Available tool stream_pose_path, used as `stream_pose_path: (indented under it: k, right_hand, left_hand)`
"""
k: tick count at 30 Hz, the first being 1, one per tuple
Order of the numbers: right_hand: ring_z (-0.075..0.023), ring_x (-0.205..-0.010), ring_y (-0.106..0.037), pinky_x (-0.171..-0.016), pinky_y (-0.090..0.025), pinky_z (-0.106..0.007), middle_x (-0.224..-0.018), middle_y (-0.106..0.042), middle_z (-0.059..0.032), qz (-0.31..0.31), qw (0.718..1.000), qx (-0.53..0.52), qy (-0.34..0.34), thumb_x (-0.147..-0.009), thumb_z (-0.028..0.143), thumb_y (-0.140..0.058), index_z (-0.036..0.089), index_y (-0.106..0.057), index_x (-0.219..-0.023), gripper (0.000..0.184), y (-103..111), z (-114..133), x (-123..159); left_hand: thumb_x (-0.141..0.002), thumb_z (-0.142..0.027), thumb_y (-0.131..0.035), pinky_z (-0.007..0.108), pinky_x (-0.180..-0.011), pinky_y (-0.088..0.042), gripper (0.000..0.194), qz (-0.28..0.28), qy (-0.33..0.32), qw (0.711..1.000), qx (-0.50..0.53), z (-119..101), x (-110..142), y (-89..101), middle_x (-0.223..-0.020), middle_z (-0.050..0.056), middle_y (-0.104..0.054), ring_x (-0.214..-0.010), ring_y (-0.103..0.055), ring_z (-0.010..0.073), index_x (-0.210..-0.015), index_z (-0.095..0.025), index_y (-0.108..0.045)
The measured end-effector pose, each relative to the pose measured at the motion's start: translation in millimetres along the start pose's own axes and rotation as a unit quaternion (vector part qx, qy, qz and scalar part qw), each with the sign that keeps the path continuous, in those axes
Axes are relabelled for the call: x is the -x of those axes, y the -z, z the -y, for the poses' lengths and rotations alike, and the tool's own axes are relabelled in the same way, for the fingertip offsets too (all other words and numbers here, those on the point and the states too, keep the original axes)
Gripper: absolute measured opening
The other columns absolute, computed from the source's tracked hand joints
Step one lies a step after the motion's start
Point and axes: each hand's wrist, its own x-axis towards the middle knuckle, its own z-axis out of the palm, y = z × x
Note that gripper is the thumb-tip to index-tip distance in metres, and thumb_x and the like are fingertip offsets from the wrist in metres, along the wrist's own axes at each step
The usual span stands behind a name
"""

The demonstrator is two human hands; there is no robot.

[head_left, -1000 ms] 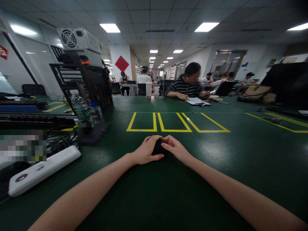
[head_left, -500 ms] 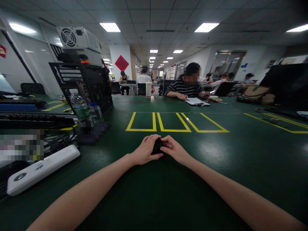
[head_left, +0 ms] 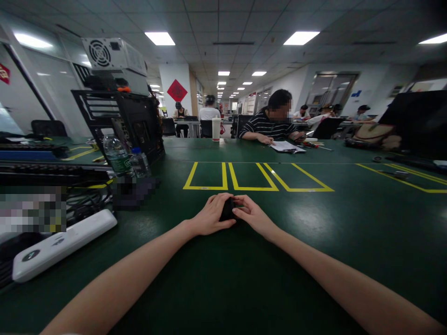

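Observation:
Between my two hands is a small black object [head_left: 227, 210], rounded and dark. Its kind cannot be made out, since fingers cover much of it. My left hand [head_left: 212, 215] curls around its left side, fingers over the top and thumb along the near edge. From the right, my right hand [head_left: 252, 213] pinches at the same object with bent fingers and thumb. Both hands rest low over the green table [head_left: 223, 288], just in front of yellow tape outlines [head_left: 254, 189].
On the left stand a black computer case [head_left: 139, 125] with a power supply [head_left: 111, 56] on top, plastic bottles [head_left: 117, 153] and a white power strip [head_left: 66, 244]. A white cup [head_left: 216, 130] stands far ahead. Across the table a person in a striped shirt [head_left: 258, 124] sits over papers [head_left: 284, 146].
The view has shifted very slightly. Both hands stay at the black object, with only tiny finger movement.

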Motion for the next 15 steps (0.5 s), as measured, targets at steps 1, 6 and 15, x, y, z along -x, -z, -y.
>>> stream_pose_path:
  k: [1,6,15]
  right_hand:
    - [-0.0179,-0.100,-0.050,-0.087,-0.041,-0.038,-0.107,-0.050,-0.0037,0.002,1.000,0.004,-0.006,-0.075,0.026,-0.052,0.023,-0.044,-0.105,0.031,0.2,-0.5,-0.4]
    - [-0.0178,-0.099,-0.050,-0.088,-0.040,-0.039,-0.106,-0.050,-0.0029,0.028,0.999,0.029,-0.002,-0.076,0.024,-0.051,0.022,-0.047,-0.101,0.026,0.9,0.9,-0.1]
    - [-0.0152,-0.094,-0.052,-0.085,-0.043,-0.035,-0.100,-0.052,-0.0008,0.020,0.999,0.039,0.029,-0.080,0.029,-0.046,0.023,-0.047,-0.095,0.017,-2.8,2.5,3.4]
  left_hand:
    - [-0.075,-0.035,-0.051,0.039,-0.097,-0.024,0.058,0.000,-0.001,1.000,-0.001,-0.1,0.2,0.1,-0.118,0.008,-0.039,-0.110,-0.038,0.0211,-0.123,-0.020,-0.021]
    - [-0.075,-0.036,-0.052,0.040,-0.099,-0.023,0.059,0.001,-0.008,1.000,-0.009,1.3,1.4,-0.3,-0.120,0.009,-0.038,-0.112,-0.036,0.0215,-0.123,-0.020,-0.020]
    - [-0.075,-0.036,-0.052,0.040,-0.099,-0.022,0.060,0.001,-0.013,1.000,-0.012,0.9,1.8,0.9,-0.120,0.009,-0.038,-0.113,-0.035,0.0211,-0.123,-0.019,-0.020]
